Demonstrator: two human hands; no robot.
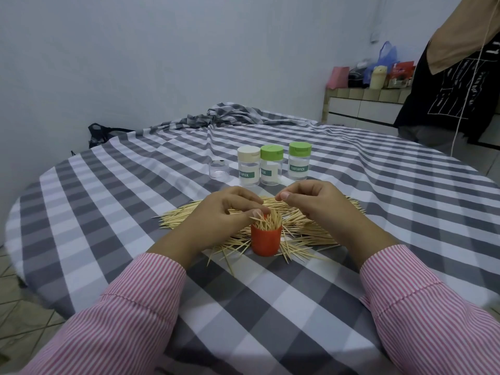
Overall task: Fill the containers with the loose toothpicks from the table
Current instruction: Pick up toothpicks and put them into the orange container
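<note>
Item: small orange plastic cup [266, 240], upright amid loose wooden toothpicks [305, 234] on checked tablecloth [243, 307], nearly full. Your left hand [227, 212] pinches sticks at cup mouth; right hand [316, 201] curled, contents unclear. Feed points-down, keep bundle parallel, steady cup.

a: left hand [230, 209]?
b: forearm in from lower left, pink-striped sleeve [113, 318] to the wrist. palm down, fingers curled, thumb and fingertips pinching at toothpicks [267, 221] standing upright below them.
a: right hand [313, 200]?
b: forearm in from lower right, same striped sleeve. held slightly higher, fingers bent, thumb tip meeting the forefinger. whether anything sits in that pinch cannot be told.
a: hands touching?
b: no, near each other, apart.
</note>
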